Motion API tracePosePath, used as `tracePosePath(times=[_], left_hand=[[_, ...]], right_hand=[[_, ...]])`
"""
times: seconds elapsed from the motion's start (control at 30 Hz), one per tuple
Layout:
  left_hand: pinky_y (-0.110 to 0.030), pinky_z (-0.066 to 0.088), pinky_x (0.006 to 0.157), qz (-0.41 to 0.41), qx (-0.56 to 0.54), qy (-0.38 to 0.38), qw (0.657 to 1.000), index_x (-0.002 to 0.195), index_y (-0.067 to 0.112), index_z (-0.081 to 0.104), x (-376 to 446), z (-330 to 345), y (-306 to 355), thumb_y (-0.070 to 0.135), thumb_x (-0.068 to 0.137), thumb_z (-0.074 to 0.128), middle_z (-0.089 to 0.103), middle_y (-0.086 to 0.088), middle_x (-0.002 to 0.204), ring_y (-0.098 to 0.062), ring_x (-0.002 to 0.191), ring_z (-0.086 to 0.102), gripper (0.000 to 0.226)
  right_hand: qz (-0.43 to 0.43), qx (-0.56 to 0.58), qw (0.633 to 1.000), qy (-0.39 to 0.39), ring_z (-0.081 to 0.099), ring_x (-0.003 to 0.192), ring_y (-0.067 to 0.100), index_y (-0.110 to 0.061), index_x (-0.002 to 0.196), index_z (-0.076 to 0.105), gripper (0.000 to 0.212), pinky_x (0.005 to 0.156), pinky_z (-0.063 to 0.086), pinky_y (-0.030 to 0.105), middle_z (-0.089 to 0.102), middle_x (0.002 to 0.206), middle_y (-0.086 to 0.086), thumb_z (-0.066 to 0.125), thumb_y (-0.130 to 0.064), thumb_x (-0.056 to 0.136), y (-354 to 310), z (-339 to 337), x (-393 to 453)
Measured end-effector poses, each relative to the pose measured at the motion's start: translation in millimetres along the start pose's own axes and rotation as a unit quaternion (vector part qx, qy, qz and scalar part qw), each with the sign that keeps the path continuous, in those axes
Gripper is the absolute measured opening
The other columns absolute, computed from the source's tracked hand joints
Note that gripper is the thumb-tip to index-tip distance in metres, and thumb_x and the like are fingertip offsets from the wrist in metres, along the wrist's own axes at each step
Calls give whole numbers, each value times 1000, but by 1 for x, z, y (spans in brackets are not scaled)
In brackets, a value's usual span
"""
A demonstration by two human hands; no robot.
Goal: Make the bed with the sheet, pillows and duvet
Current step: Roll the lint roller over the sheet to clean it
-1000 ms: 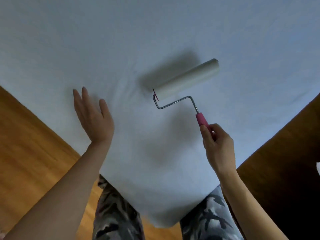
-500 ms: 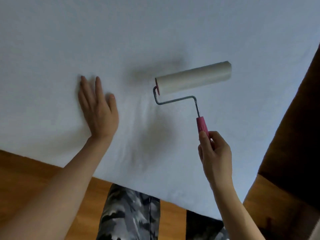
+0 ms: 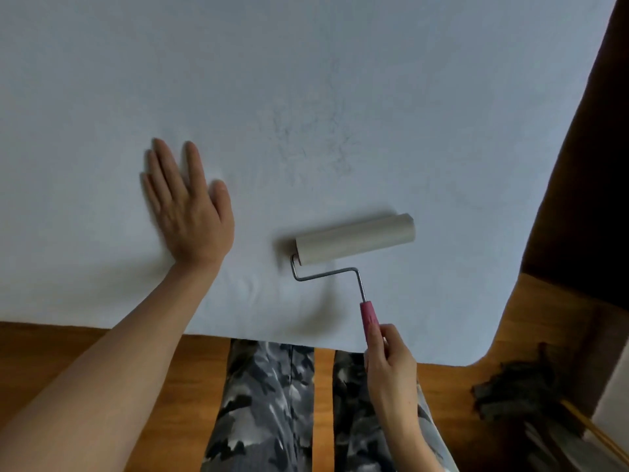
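Right hand [image 3: 391, 369] grip holds lint roller [image 3: 354, 243] on sheet [image 3: 306, 97].

We can read no text, label, brand or number anywhere. The sheet [image 3: 306, 97] is plain, and the roller [image 3: 354, 239] bears no print.

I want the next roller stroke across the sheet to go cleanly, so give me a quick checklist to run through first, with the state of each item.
1. Grip: right hand closed on the pink handle of the lint roller: ok.
2. Roller lying on the sheet: ok, its shadow sits tight beneath it.
3. Left hand flat on the sheet, clear of the roller: ok.
4. Fabric smooth: not ok, small wrinkles near the roller's metal arm.
5. Dark specks beyond the roller: not ok, not yet picked up.
6. Roller stickiness: cannot tell.
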State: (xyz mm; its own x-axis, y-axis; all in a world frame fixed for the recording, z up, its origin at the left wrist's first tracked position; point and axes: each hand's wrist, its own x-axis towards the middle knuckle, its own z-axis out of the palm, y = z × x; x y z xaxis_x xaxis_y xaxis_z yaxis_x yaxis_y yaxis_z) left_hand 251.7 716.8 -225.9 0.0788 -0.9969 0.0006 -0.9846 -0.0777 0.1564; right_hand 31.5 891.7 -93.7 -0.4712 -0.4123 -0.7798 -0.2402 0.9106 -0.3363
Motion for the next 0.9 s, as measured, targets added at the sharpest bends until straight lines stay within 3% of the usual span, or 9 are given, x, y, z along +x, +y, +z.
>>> tracePosePath(times=[0.13, 0.27, 0.43, 0.7, 0.9], left_hand=[[-48, 13, 120, -5, 12, -2, 1000, 152, 9, 28, 1, -2, 2, 31, 103, 29, 21, -28, 155, -40, 146, 19, 54], [-48, 12, 120, -14, 8, -4, 1000, 152, 10, 28, 1, -3, 3, 29, 101, 33, 20, -27, 156, -40, 146, 18, 55], [-49, 13, 120, -9, 11, 7, 1000, 152, 10, 28, 2, -3, 2, 29, 101, 35, 21, -27, 156, -40, 146, 19, 55], [-49, 14, 119, -10, 5, 17, 1000, 151, 10, 29, 2, 2, 2, 26, 98, 40, 22, -27, 156, -40, 145, 20, 56], [-49, 13, 120, -8, 6, 17, 1000, 152, 11, 27, 0, 2, 1, 27, 98, 39, 20, -26, 156, -39, 146, 18, 57]], right_hand=[[2, 22, 999, -30, 41, 43, 10, -14, 79, 57, 45, 40, 34, 20, 51, 53, 2, 42, -55, 91, -21, 4, 24], [-24, 21, 997, -71, 46, 39, 12, -18, 82, 58, 40, 40, 38, 23, 55, 51, 1, 41, -51, 97, -56, 3, 52], [-95, 6, 994, -62, 47, 35, 11, -15, 87, 57, 34, 33, 30, 16, 56, 51, 2, 39, -40, 100, -115, 11, 87], [-154, -3, 986, -62, 49, 32, 6, -12, 93, 55, 28, 36, 37, 16, 63, 60, 5, 36, -32, 102, -203, 23, 131], [-157, -1, 985, -68, 48, 33, 6, -16, 88, 54, 28, 36, 36, 16, 64, 61, 5, 37, -33, 101, -191, 21, 127]])
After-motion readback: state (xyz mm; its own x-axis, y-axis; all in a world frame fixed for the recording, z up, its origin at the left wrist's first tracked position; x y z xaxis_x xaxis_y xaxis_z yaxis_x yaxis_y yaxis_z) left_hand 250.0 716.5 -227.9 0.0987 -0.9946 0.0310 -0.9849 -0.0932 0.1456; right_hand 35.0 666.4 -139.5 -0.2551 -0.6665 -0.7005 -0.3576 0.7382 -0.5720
